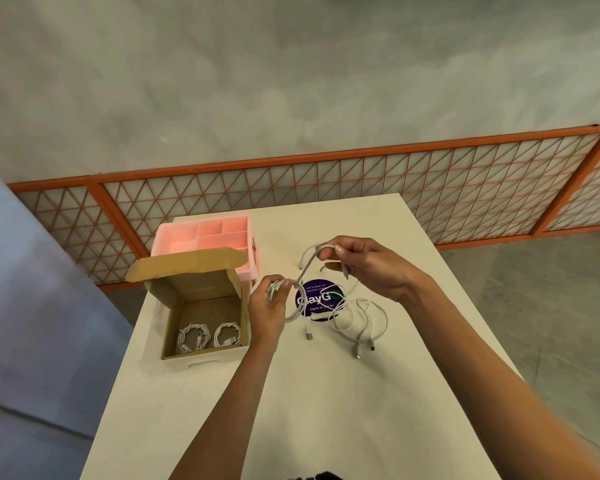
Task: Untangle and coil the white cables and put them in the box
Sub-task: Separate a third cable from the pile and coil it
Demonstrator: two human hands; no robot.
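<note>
Two bare forearms (482, 358) reach in from the near edge of the white table (326, 410) and meet over its middle. On the left hand (267, 306) the fingers (280, 285) are curled tight round a small bunch of loops of a white cable (309, 268), and one longer loop hangs below the palm. From there the cable runs taut up and to the right to the right hand (364, 268), held higher and farther off. Its thumb and fingertips (338, 250) pinch the cable, which arches over them. Below and right of the hands, loose white cables (361, 320) lie tangled on the table, partly across a round purple sticker (317, 289), with their plugs pointing to the near side. Just left of the left hand stands the open cardboard box (172, 327), its lid tipped back; two coiled cables (193, 336) lie side by side on its floor. A pink divided organiser (174, 237) sits behind the box. Beyond the table runs an orange lattice screen (430, 188).
</note>
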